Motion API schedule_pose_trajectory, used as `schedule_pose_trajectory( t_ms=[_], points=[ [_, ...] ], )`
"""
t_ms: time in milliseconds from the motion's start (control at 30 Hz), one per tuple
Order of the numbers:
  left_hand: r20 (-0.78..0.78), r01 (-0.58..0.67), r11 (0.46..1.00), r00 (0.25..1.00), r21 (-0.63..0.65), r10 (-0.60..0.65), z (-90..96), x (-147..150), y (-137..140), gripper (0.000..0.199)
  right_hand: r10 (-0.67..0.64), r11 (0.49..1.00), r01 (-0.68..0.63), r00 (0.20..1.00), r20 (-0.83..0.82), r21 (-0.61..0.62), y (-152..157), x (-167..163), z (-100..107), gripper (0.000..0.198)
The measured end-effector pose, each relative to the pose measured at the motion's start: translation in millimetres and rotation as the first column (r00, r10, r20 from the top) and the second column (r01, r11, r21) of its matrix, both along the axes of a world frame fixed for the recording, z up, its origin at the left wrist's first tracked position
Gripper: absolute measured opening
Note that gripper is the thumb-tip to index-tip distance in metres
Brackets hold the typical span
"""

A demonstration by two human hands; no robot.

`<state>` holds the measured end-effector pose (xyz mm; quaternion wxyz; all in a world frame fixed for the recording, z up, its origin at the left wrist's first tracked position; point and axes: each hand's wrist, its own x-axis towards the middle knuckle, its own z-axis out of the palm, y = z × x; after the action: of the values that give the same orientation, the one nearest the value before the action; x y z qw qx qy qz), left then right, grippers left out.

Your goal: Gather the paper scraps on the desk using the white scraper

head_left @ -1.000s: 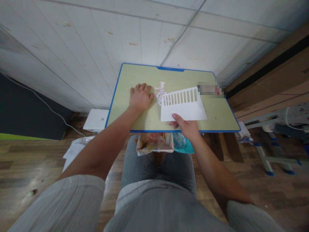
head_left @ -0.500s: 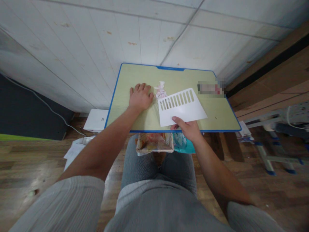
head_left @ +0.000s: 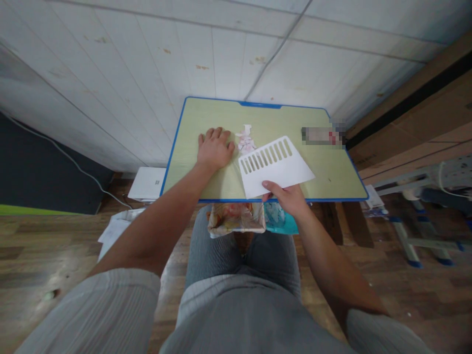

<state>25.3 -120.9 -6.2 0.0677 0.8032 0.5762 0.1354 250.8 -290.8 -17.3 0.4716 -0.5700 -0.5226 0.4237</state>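
Observation:
Flat on the pale green tabletop [head_left: 332,167], my left hand [head_left: 216,148] lies with its fingers spread and holds nothing. Just right of its fingers is a small pile of pinkish-white paper scraps [head_left: 246,140]. My right hand [head_left: 289,196] grips the lower edge of a white card with a row of slots [head_left: 275,172], its thumb on top and fingers underneath. The card is tilted over the table's front half, its slotted edge towards the scraps. Part of the pile shows close beside that edge.
A blurred-out object [head_left: 320,135] lies at the table's right end. Below the front edge sit a paper-lined bin [head_left: 238,230] and a turquoise container [head_left: 285,228]. Brown cardboard [head_left: 413,118] stands on the right, and a white panelled wall [head_left: 224,59] rises behind the table.
My right hand has drawn the slotted card slightly to the left and towards me, baring a little more of the scraps. My left hand stays in place.

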Motion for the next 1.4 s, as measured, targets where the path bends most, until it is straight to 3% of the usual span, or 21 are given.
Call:
schedule_pose_trajectory(
  t_ms=[200,267,500,700,933,1067,1233,1400],
  points=[
    [0.033,0.001,1.000,0.999,-0.023,-0.001,0.2,-1,-1,0.059,-0.258,0.964,0.258,0.966,-0.013,0.055,4,14,0,0.049],
    [0.035,0.003,1.000,0.999,-0.026,-0.002,-0.9,-1,0,0.059,-0.289,0.955,0.289,0.957,-0.003,0.067,5,19,-2,0.050],
    [0.017,-0.011,1.000,1.000,0.000,0.011,-3.0,0,2,0.058,-0.180,0.983,0.179,0.983,0.035,0.036,-3,6,-5,0.068],
    [-0.007,-0.005,1.000,1.000,0.013,0.005,-2.2,2,0,0.058,-0.046,0.998,0.044,0.995,0.084,0.034,-13,-9,-7,0.069],
    [-0.022,-0.006,1.000,1.000,0.007,0.006,1.0,1,1,0.062,-0.014,1.000,0.014,0.999,0.034,0.001,-13,-4,0,0.068],
    [0.004,-0.001,1.000,1.000,0.007,0.001,0.3,0,0,0.061,-0.070,0.998,0.069,0.997,0.038,0.012,-10,0,0,0.065],
    [0.029,0.005,1.000,1.000,-0.024,-0.005,0.1,-1,-1,0.062,-0.315,0.948,0.308,0.945,0.091,0.086,4,15,0,0.056],
    [0.043,-0.003,1.000,0.999,-0.031,0.004,1.0,-1,-2,0.062,-0.336,0.941,0.330,0.935,0.110,0.074,10,22,-1,0.052]
  ],
)
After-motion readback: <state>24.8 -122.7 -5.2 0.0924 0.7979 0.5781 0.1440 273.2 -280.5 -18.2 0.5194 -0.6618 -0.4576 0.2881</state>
